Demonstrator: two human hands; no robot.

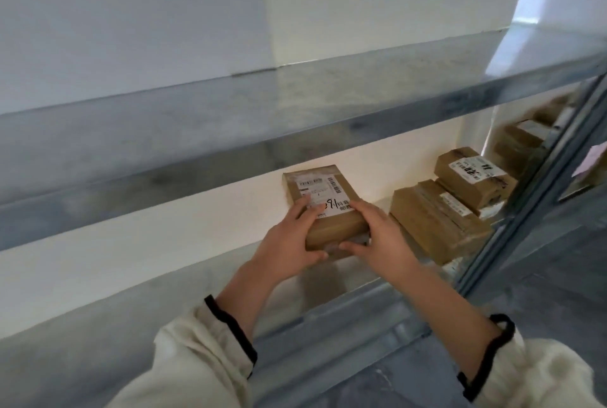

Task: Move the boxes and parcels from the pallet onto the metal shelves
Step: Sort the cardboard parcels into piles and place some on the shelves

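Observation:
A small brown cardboard parcel (320,192) with a white shipping label is held tilted just above the lower metal shelf (138,302), its far end against the white back wall. My left hand (289,237) grips its near left corner, fingers over the label and thumb underneath. My right hand (377,237) grips the near right corner the same way. Both forearms in cream sleeves with black cuffs reach in over the shelf's front rail.
Two more brown parcels sit to the right on the same shelf: a long one (437,220) and a labelled one (473,174) stacked behind it. The upper metal shelf (230,118) overhangs closely. A metal upright (532,197) stands at right, with further boxes (522,141) beyond.

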